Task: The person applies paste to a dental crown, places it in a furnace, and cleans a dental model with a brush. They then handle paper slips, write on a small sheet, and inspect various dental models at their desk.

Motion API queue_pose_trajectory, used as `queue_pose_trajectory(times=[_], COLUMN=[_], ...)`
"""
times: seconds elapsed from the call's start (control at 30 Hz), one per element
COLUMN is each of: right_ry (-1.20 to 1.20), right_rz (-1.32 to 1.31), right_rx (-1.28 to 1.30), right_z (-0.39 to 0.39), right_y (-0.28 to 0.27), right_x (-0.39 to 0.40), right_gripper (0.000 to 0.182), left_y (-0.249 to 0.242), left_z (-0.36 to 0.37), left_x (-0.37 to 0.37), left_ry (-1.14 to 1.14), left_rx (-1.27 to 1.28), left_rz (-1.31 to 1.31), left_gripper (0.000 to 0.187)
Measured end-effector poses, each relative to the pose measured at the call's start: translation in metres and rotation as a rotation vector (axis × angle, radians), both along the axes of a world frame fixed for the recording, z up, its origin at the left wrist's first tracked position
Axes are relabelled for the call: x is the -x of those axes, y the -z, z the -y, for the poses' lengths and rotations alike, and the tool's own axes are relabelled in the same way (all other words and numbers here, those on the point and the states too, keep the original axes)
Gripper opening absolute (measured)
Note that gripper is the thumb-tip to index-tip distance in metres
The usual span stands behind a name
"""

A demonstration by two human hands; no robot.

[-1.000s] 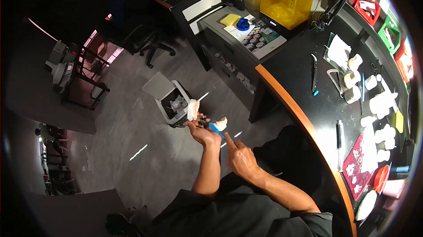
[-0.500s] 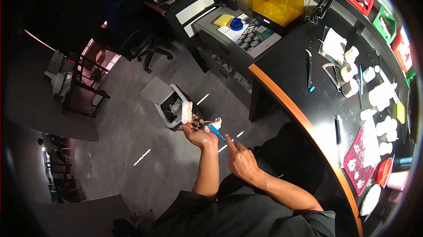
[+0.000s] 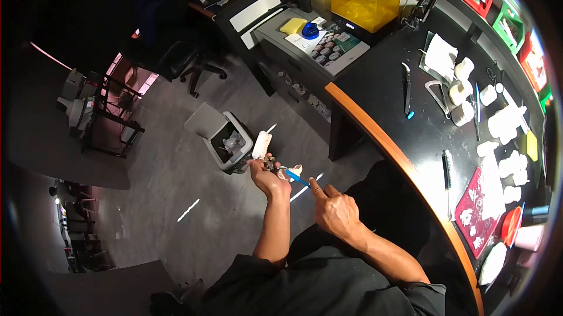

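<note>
Head view: curved black desk with orange wooden edge stood right of hands; grey floor lay below, open-lidded grey plastic bin beyond left hand. Floor stretched left of forearms; desk edge curved past right elbow. Left fingers curled round dark metal frame with pale toothed casts, above floor. Right hand pinched slim blue tool, far end near casts. Fingers hid much of frame; tool tip unclear; seated person dim.

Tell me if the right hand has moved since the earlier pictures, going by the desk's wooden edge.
Yes. The right hand has shifted toward the wooden edge, narrowing the gap between them.
</note>
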State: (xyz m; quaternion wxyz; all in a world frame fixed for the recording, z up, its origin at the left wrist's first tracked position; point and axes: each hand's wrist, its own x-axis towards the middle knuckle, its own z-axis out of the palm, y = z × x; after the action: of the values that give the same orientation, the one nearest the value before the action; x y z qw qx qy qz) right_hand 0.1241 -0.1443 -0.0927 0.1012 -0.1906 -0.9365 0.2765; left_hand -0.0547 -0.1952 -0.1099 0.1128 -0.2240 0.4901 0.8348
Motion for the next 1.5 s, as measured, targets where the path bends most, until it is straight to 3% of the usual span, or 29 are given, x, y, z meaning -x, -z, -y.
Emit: queue_pose_trajectory(times=[0.2,0.37,0.57,0.7,0.83,0.97,1.07,1.1,1.23,1.37,1.5], right_ry=[-0.022,-0.017,0.014,-0.035,-0.133,-0.031,-0.122,-0.109,0.023,-0.135,-0.025], right_rz=[-0.010,-0.062,0.041,-0.045,0.039,-0.013,-0.109,-0.083,-0.119,-0.144,-0.073], right_rx=[-0.135,-0.036,-0.094,-0.047,-0.030,0.110,-0.016,-0.022,0.350,0.219,0.371], right_z=[-0.006,-0.012,-0.018,-0.024,-0.043,-0.051,-0.048,-0.048,-0.059,-0.049,-0.050], right_y=[0.015,-0.007,0.000,-0.012,0.000,-0.001,-0.003,0.002,0.034,0.021,0.040], right_x=[-0.013,-0.016,-0.035,-0.042,-0.047,-0.061,-0.054,-0.054,-0.066,-0.059,-0.062], right_gripper=[0.064,0.064,0.062,0.060,0.056,0.034,0.033,0.031,0.031,0.029,0.027], left_y=[0.023,0.000,0.013,0.009,-0.001,0.000,0.009,0.007,0.025,0.024,0.015], left_z=[0.009,0.008,0.012,0.009,0.017,0.008,0.006,0.007,0.018,0.018,0.012], left_x=[0.016,0.000,-0.004,-0.010,-0.005,-0.020,-0.028,-0.030,-0.025,-0.027,-0.033], left_ry=[0.057,0.154,0.221,0.327,0.852,1.098,1.199,1.221,1.241,1.252,1.183], left_rx=[0.020,0.090,0.149,0.171,0.184,0.431,0.357,0.384,0.415,0.372,0.441], left_rz=[-0.065,-0.035,-0.151,-0.087,-0.138,-0.256,-0.223,-0.229,-0.221,-0.186,-0.196], left_gripper=[0.050,0.044,0.038,0.033,0.034,0.043,0.042,0.043,0.047,0.047,0.042])
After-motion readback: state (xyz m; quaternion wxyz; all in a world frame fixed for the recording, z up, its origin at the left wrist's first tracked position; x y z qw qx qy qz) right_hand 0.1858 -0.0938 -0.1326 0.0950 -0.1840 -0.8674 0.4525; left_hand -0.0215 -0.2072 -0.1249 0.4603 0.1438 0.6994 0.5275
